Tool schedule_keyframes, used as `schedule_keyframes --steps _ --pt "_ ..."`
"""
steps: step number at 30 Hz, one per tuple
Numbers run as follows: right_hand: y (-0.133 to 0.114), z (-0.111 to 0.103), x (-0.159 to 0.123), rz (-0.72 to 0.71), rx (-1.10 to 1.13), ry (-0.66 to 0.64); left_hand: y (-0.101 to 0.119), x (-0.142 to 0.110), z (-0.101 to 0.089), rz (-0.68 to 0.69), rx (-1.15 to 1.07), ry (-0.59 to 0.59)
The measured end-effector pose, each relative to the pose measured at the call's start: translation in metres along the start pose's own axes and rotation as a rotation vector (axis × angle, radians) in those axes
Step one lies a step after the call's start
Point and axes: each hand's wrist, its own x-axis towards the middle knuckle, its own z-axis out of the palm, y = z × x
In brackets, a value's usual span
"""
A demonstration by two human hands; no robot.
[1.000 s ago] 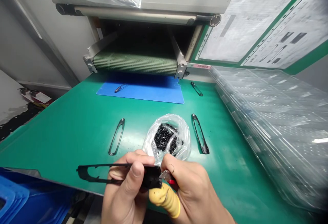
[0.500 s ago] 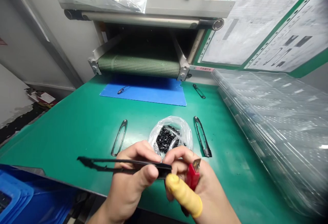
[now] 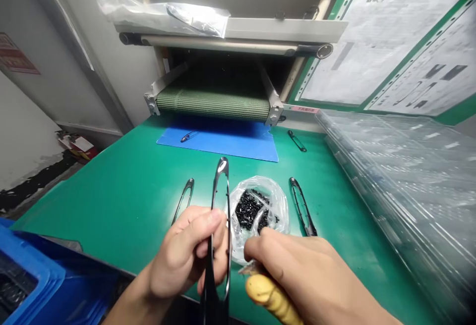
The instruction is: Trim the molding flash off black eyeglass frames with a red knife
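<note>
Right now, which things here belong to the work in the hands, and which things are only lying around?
In the work: left hand, black slotted plastic frame, right hand, yellow finger cot, small metal blade.

Lying around: clear bag of small black parts, two black frames, blue mat, conveyor belt, clear plastic trays.

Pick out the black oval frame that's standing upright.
It's the frame held on end in the left hand. The others lie flat: one frame and another frame flank the plastic bag, and a smaller-looking frame sits on the blue mat.
</note>
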Motion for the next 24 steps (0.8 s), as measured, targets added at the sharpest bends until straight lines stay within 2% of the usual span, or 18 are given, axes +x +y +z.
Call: schedule_keyframes --steps 2,5,18,24 --pt "-0.0029 -0.0036 0.0022 -0.015 -0.072 -0.060 -0.0006 -0.0032 0.0026 -0.045 -0.032 -0.065" --pt "-0.0033 0.0002 0.0033 -0.036 -0.102 -0.080 -0.0012 -0.0050 0.0035 -0.084 -0.063 -0.122" --pt "-0.0030 0.0031 0.0009 -0.013 -0.091 -0.074 -0.0051 -0.0070 0.0035 -0.165 -0.008 -0.104" --pt "0.0005 0.0046 -0.0010 -0.019 -0.116 -0.060 -0.0063 -0.0075 0.0044 -0.189 -0.049 -0.072"
